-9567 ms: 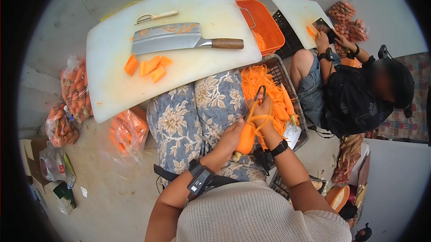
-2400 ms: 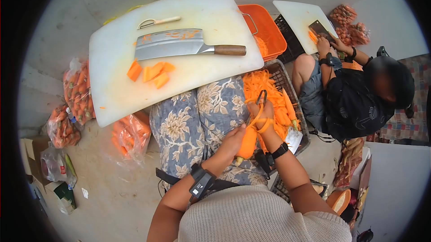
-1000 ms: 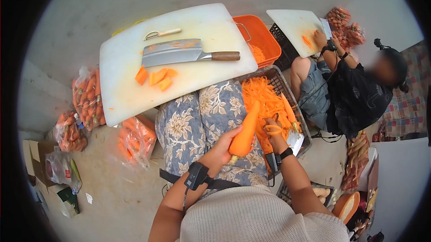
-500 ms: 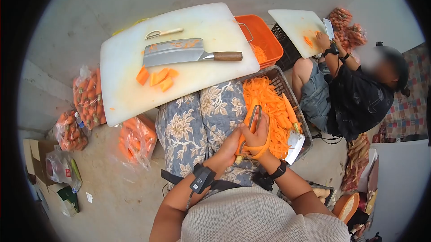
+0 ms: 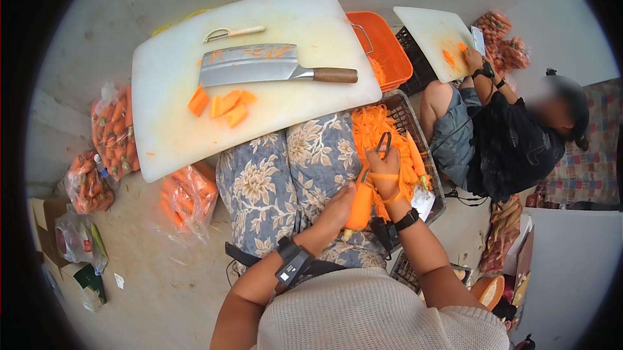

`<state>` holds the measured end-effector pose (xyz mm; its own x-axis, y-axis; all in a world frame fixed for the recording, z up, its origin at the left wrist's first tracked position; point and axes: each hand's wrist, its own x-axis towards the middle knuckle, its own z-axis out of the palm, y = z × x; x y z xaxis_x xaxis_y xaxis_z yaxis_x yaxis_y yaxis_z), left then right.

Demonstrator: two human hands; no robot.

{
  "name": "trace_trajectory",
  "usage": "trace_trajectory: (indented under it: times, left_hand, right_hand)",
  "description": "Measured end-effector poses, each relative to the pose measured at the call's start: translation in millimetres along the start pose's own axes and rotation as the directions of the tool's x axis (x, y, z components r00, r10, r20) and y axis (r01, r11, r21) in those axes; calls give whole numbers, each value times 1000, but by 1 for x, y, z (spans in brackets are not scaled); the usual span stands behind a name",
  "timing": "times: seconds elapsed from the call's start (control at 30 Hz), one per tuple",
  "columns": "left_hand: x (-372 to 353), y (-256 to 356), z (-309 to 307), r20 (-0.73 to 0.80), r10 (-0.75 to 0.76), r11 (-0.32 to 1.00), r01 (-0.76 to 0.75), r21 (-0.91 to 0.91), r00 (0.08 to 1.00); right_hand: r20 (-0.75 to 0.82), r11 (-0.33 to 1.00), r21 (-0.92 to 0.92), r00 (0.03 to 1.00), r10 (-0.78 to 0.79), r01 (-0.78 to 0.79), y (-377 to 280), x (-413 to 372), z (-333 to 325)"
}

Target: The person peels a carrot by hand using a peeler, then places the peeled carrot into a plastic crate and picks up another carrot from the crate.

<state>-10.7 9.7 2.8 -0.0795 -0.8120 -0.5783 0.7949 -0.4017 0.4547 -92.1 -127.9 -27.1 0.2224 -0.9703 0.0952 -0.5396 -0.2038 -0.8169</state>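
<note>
My left hand (image 5: 336, 210) is closed around a thick orange carrot (image 5: 359, 208), its stem end pointing down toward my lap. My right hand (image 5: 383, 167) grips a metal peeler (image 5: 386, 138), with its lower part close to the carrot's upper end. Orange peel strips hang over my right hand and wrist. Beneath this hand lies a heap of carrot peelings (image 5: 371, 121) in a dark plastic crate (image 5: 441, 202). Whole peeled carrots (image 5: 415, 158) and a wide metal blade (image 5: 423, 202) rest at the crate's right side.
Before me a white cutting board (image 5: 169, 103) bears a cleaver (image 5: 250, 64), another peeler (image 5: 235, 32) and carrot chunks (image 5: 225, 103). An orange basket (image 5: 393, 48) stands behind the crate. Bagged carrots (image 5: 115, 132) line the left. At right, a co-worker (image 5: 506, 136) cuts carrot on another board (image 5: 428, 32).
My right hand with the peeler has moved up and away from my left hand, uncovering more of the carrot. The view has shifted slightly; the co-worker's hands remain at their board.
</note>
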Motion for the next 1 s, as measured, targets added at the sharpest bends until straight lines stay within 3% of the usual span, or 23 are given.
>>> trace_trajectory:
  times: [0.17, 0.23, 0.37, 0.43, 0.57, 0.63, 0.77, 0.93, 1.0]
  left_hand:
    - [-4, 11, 1, 19, -25, 1000, 25, -2, 1000]
    - [-2, 12, 1, 33, -58, 998, 58, -16, 998]
    - [5, 4, -2, 24, -48, 999, 49, -17, 999]
    - [5, 3, -2, 20, -46, 999, 46, -10, 999]
    - [2, 7, 0, 22, -63, 998, 64, -29, 998]
    - [3, 8, 0, 19, -69, 997, 69, -27, 997]
    - [3, 7, -2, 11, -80, 997, 80, -20, 997]
    - [-4, 11, 2, 52, -61, 998, 63, -26, 997]
    - [-9, 15, 1, 74, -26, 999, 23, 39, 997]
  right_hand:
    - [66, 996, 80, 997, 29, -34, 31, 21, 14]
    - [211, 905, 320, 952, 220, -280, 1, 20, 7]
    - [234, 850, 344, 913, 334, -399, 33, 37, 9]
    - [205, 864, 201, 882, 424, -461, 21, 40, 6]
    - [178, 854, 226, 881, 438, -470, 38, 47, 15]
    - [191, 793, 147, 804, 563, -591, 37, 54, 12]
    - [267, 762, 116, 759, 594, -637, 32, 56, 10]
    - [356, 655, 231, 689, 631, -719, 50, 58, 3]
    - [292, 671, 325, 746, 598, -666, 105, 53, 15]
